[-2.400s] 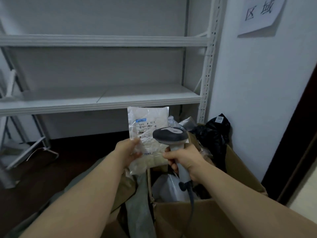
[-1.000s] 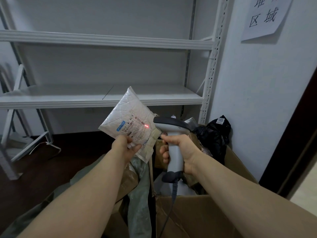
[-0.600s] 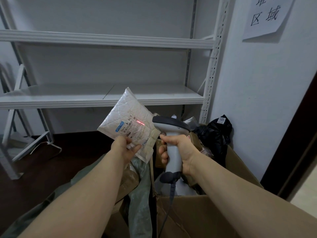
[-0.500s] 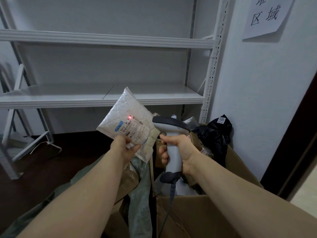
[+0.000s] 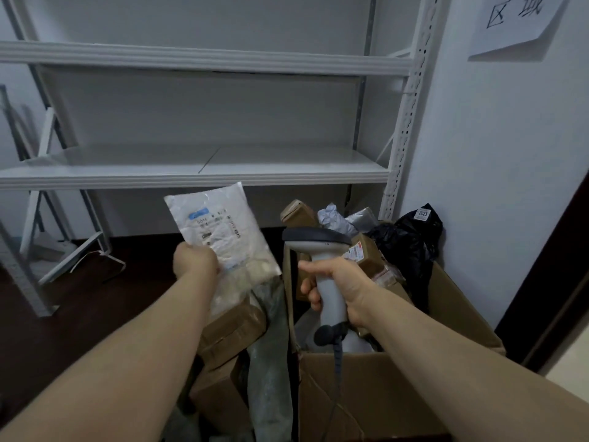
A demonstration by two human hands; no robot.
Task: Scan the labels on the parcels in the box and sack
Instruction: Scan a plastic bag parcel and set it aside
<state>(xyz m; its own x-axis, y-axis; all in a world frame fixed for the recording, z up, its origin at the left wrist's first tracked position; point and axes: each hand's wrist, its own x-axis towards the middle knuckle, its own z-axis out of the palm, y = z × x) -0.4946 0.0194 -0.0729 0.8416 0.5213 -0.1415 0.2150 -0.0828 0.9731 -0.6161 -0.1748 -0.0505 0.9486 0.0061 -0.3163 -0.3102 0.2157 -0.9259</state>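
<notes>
Over the sack (image 5: 271,362), my left grip (image 5: 196,261) is clamped on the lower left edge of a white parcel (image 5: 229,247), fingers curled round it, holding it up at a slight tilt with its label (image 5: 216,226) facing me. Just to the right, over the box (image 5: 366,393), my right grip (image 5: 338,282) is wrapped tight round the handle of the scanner (image 5: 315,242), whose dark-topped head sits near the parcel but apart from it. A cable (image 5: 338,355) drops from the handle's base toward the box. That box stands open beside the wall, piled with cartons (image 5: 363,253), a crumpled grey bag (image 5: 334,218) and a black bag (image 5: 408,247) bearing a white tag. The sack lies against the box's left side, and brown parcels (image 5: 232,333) show in its mouth, below the one I hold. Behind them stands a white shelf (image 5: 191,173), and a paper sign (image 5: 516,20) hangs on the wall at upper right.
</notes>
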